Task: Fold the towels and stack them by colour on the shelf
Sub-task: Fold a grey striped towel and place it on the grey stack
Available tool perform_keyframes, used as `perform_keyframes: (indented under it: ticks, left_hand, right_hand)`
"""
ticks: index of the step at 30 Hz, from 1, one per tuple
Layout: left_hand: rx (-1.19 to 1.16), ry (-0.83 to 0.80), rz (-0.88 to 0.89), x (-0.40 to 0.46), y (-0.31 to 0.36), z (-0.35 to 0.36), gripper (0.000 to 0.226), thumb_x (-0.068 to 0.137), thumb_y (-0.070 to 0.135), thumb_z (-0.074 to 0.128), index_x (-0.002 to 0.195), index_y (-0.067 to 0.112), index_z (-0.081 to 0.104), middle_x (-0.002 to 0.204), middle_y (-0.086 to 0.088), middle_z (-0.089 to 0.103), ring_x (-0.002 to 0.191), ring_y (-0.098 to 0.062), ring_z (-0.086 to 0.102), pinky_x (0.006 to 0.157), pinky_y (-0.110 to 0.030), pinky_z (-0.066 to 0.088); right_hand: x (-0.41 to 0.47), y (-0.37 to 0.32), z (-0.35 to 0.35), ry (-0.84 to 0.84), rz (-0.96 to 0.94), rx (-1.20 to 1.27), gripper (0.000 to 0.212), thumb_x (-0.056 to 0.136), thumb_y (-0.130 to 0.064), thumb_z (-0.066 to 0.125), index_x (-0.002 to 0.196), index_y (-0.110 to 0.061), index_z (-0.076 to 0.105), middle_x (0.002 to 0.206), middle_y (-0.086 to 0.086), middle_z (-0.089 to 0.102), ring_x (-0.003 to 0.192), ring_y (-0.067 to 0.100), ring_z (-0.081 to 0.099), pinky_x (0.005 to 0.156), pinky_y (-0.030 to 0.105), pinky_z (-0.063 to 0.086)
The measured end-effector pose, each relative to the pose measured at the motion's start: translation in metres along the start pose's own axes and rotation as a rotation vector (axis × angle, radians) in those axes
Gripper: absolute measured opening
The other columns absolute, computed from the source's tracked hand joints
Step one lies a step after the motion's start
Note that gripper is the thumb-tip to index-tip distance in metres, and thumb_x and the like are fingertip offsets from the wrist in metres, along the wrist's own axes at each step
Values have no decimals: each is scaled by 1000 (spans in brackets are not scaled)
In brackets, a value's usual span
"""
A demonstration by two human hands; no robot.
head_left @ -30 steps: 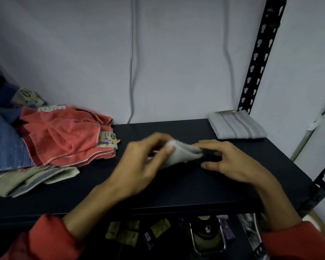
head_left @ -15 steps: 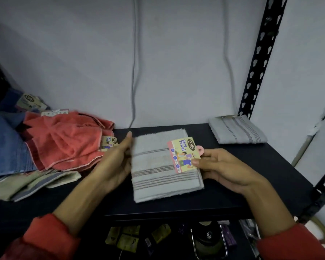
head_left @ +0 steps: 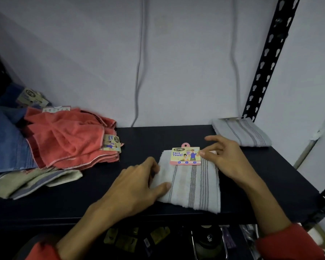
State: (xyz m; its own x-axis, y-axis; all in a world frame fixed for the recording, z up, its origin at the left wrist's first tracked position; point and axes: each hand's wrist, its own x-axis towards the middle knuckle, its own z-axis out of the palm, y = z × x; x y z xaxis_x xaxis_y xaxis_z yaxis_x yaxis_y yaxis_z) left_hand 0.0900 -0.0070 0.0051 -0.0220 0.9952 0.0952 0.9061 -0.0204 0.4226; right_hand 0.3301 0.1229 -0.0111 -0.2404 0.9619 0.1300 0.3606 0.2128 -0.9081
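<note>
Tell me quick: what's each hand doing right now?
Left hand: grips the left edge of the grey striped face towel.
Right hand: fingers spread, touching the towel's card label, gripping nothing.
</note>
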Motion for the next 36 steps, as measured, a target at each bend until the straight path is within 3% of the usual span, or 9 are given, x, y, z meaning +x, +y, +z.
perform_keyframes:
  ticks: [6,9,12,15,19,25,29,32,36]
  left_hand:
    - [-73,-58,-22,27,9,-8,63,78,59,76,126,38,42,121,15,49,114,-11,51,100,-37,47]
    - [-172,-3,21,44,22,4,53,90,51,67,135,30,47,131,10,49,121,-13,50,102,-34,44]
    - [-165,19,85,53,29,35,52,101,48,52,144,21,44,145,5,47,138,-18,42,114,-37,36]
    - [-73,-4,62,51,29,59,60,106,50,34,159,23,24,167,-2,20,157,-21,7,127,-41,14]
    - [18,-50,0,42,34,58,66,107,53,23,163,24,5,171,-1,-4,157,-18,-9,126,-40,1]
    - [41,5,40,55,39,55,60,109,42,21,162,17,11,170,-6,9,157,-20,0,127,-39,6]
    - [41,-78,88,56,30,65,59,110,39,15,163,19,2,171,0,-2,156,-16,-10,128,-39,-3]
    - [57,-134,117,53,20,61,59,110,42,12,162,22,-7,169,5,-15,153,-10,-20,125,-35,-12]
    - [55,-161,103,45,6,54,60,108,48,8,160,27,-13,166,9,-23,151,-9,-24,121,-33,-16]
  right_hand:
    - [2,-2,15,199,-45,-543,52,90,-39,72,132,-12,57,117,8,63,107,22,57,96,39,45]
    - [-13,-15,18,238,-86,-706,41,99,-38,57,130,-12,58,122,7,63,116,25,53,100,42,37]
    - [-27,-19,37,133,-99,-826,33,104,-34,41,123,-12,57,123,6,60,118,26,52,97,39,38]
    - [-27,-5,45,-20,-103,-806,44,108,-32,31,142,-9,48,150,7,45,144,24,33,115,33,29]
    - [-23,-2,34,-58,-166,-741,48,109,-32,31,152,-12,38,161,4,32,153,15,16,119,21,8]
    - [-37,-20,53,4,-205,-898,51,109,-31,23,154,-9,33,163,6,29,154,17,15,124,29,6]
    - [-47,-6,65,-46,-171,-874,78,96,-51,-6,158,-14,23,166,0,19,154,11,7,123,27,0]
    - [-50,-2,54,-120,-99,-856,59,106,-46,9,160,-23,8,167,-11,-1,152,3,-9,125,32,-2]
    - [-55,0,43,-157,-40,-831,58,107,-44,12,160,-28,-4,164,-19,-14,148,-3,-19,126,35,-4]
